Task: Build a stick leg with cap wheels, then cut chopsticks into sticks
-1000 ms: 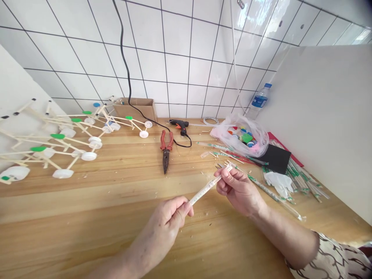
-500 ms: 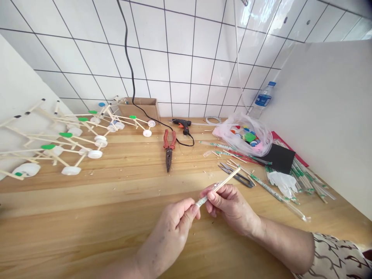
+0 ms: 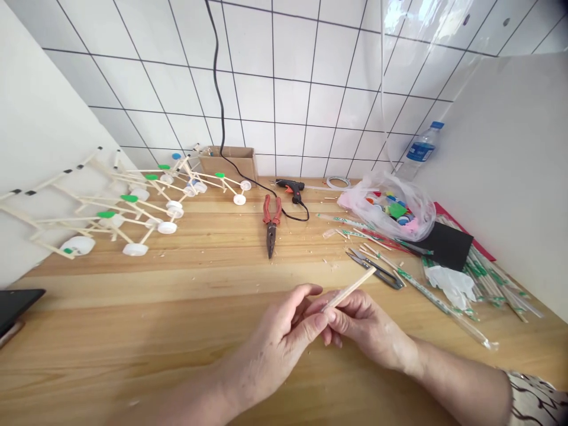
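Pale wooden sticks [image 3: 355, 286], side by side, held up over the bench [image 3: 199, 331], slanting up and away to the right. Right hand [image 3: 370, 331] low down on the sticks, thumb and fingers pinching tight. Left hand [image 3: 279, 340] right up against the right one, thumb by the bottom end of the sticks, other fingers bent in. Too covered up there to tell a real grip of the left fingers from a light touch. Top end of the sticks out in plain sight, close to dark little scissors [image 3: 381, 273] in the picture.

Past the hands, pliers [image 3: 272, 225] with red handles, lying nose toward the hands. Behind the pliers, a black and orange glue gun [image 3: 290, 188], with a black cord [image 3: 217, 71] coming down the white tiled wall. Near the wall too, a brown box [image 3: 228, 168].

Over on the right, a see-through bag [image 3: 419, 210] with bright bits inside, a black sheet [image 3: 446, 245], lots of wrapped sticks [image 3: 492, 278], and a blue-capped bottle [image 3: 421, 148] at the back. Over on the left, a bunch of stick toys [image 3: 135, 249] with round white wheels and green bits on top. At the left edge, something flat and dark [image 3: 18, 305], partly cut off.
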A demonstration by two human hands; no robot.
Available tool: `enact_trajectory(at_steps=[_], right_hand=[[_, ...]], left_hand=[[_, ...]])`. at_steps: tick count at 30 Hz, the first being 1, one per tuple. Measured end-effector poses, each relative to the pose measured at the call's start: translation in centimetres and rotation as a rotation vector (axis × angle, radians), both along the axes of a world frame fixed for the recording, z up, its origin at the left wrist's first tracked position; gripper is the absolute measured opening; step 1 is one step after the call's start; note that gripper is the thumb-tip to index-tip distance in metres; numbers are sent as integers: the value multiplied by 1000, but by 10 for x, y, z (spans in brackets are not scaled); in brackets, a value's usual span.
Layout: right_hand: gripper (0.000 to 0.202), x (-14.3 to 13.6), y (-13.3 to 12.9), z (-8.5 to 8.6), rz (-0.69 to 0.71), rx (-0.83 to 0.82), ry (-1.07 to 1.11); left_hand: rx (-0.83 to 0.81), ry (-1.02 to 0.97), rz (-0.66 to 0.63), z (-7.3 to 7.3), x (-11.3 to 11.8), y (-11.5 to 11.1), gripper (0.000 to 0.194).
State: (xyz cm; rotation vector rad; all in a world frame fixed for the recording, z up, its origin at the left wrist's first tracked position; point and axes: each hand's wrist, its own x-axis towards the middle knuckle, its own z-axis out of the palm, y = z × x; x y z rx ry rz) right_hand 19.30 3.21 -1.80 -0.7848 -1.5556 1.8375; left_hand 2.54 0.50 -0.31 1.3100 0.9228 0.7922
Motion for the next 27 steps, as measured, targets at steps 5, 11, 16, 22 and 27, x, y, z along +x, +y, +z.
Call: enact_trajectory(at_steps=[5,11,16,22,27], right_hand=[[36,4,6,3,-59,0,-27],[31,11,16,0,-304,-116,45],[28,13,18,3,-305,-64,69],[26,21,28,10,-450,-31,109],[25,31,40,13,-555,-9,127]], left_hand=[[53,169,-48,-2,-4,2,25],[-11,305,-67,-4,-6,2,39],[32,388,-70,1,-10,7,37],[69,442,-57,6,-14,14,37],[92,465,-16,9,-15,15,35]])
